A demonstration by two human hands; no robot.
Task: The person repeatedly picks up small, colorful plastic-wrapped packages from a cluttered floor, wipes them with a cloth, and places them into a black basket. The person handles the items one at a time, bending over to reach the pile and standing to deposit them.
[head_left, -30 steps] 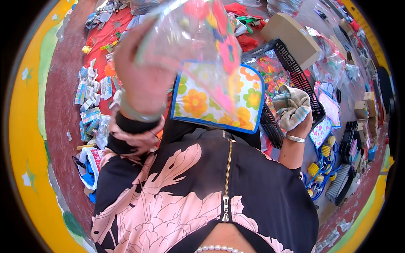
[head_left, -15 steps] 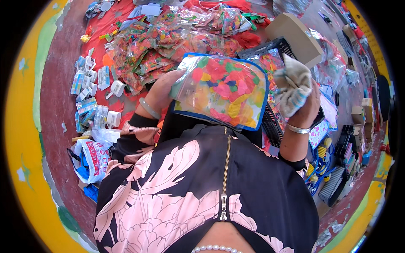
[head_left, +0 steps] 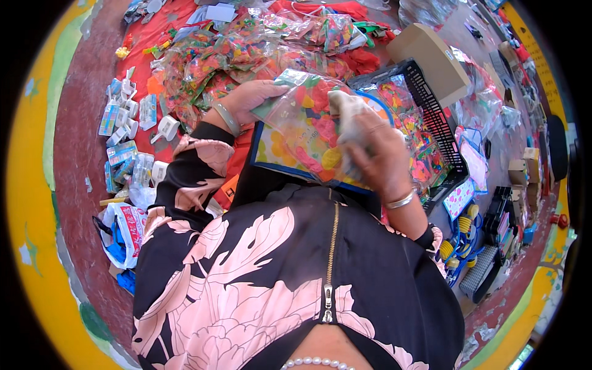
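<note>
Across my lap lies a clear plastic bag (head_left: 303, 117) full of bright flat pieces that look like balloons. Beneath it is a blue-edged mat (head_left: 266, 161) with a yellow and green surface. My left hand (head_left: 250, 100) has the bag's upper left corner pinched between thumb and fingers. A pale, crumpled cloth (head_left: 346, 112) is bunched under my right hand (head_left: 383, 154), which presses it against the right half of the bag. The right fingers are curved over the cloth and slightly blurred.
Beyond my hands, similar filled bags (head_left: 240, 58) are heaped on red sheeting. To the right stands a black slatted crate (head_left: 439, 111) holding more bags, beside a cardboard box (head_left: 431, 55). White plastic gadgets (head_left: 123, 120) and a white carrier bag (head_left: 132, 225) sit at left.
My right hand has swung left and down with the cloth, from beside the bag onto it. The bag has tilted and shifted slightly, uncovering more of the mat and crate.
</note>
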